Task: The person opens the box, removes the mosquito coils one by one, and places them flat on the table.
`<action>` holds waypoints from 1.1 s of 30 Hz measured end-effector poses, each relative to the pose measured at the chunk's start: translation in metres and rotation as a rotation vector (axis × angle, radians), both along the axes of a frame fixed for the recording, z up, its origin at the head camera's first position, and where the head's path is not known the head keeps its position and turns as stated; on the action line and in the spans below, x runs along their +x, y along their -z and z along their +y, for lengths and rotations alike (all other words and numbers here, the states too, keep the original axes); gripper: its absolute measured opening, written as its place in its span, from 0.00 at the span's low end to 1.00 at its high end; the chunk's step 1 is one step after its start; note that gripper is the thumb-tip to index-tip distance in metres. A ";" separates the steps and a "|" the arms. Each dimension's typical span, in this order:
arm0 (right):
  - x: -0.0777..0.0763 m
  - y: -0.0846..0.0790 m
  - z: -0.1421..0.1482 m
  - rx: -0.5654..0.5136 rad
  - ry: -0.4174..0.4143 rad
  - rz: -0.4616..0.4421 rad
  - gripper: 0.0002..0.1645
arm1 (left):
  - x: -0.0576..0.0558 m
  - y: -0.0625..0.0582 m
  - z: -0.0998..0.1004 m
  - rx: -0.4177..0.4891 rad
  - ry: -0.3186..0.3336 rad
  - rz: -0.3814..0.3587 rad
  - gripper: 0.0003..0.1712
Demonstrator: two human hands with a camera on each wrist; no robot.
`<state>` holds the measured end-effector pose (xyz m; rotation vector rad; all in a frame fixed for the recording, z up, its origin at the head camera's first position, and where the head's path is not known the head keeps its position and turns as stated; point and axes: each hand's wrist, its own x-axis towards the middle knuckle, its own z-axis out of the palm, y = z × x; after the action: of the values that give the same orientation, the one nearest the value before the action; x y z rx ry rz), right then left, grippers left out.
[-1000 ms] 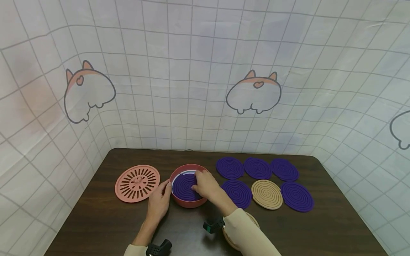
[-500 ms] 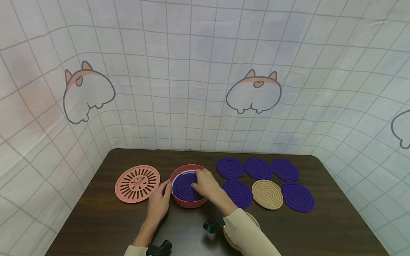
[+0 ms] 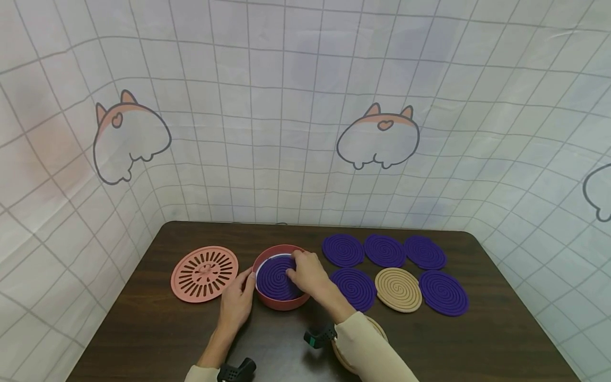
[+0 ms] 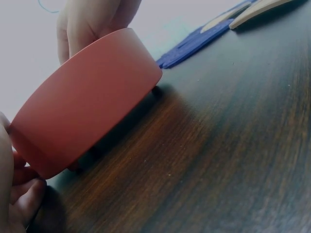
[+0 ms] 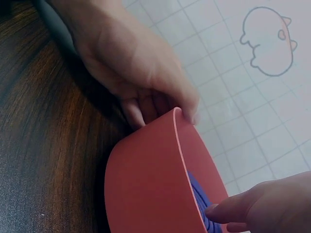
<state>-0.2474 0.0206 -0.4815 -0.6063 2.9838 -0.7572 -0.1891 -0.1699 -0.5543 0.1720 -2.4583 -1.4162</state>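
A round red mosquito coil box (image 3: 281, 305) stands on the table, with a purple mosquito coil (image 3: 274, 278) inside and a white rim edge showing around the coil. My left hand (image 3: 237, 302) grips the box's left wall. In the right wrist view, that hand's thumb lies over the rim and its fingers are against the outside. Inside the box, my right hand (image 3: 310, 273) holds the coil's right side between thumb and fingers; its fingertips are partly hidden by the box wall. A pink slotted lid (image 3: 205, 274) lies flat left of the box.
Several purple coils (image 3: 343, 250) and one tan coil (image 3: 398, 290) lie in two rows right of the box. A tan round thing (image 3: 377, 324) is mostly hidden under my right sleeve. The patterned cloth (image 3: 286, 159) hangs behind the dark table (image 3: 157, 329).
My right hand has shifted very slightly to the right at the coil, and the white arc at the coil's upper edge shows a little less. The left hand and box stay put.
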 end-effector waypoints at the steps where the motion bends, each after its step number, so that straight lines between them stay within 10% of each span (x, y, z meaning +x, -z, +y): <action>1: 0.000 0.000 0.000 -0.008 0.001 0.001 0.20 | 0.000 0.000 0.000 0.000 0.000 -0.001 0.26; 33: -0.007 -0.008 0.030 -0.428 -0.094 -0.257 0.12 | -0.001 0.002 0.000 -0.004 0.000 0.005 0.26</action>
<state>-0.2548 0.0504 -0.4740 -0.5969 2.5528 -1.3631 -0.1897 -0.1704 -0.5561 0.1668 -2.4567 -1.4098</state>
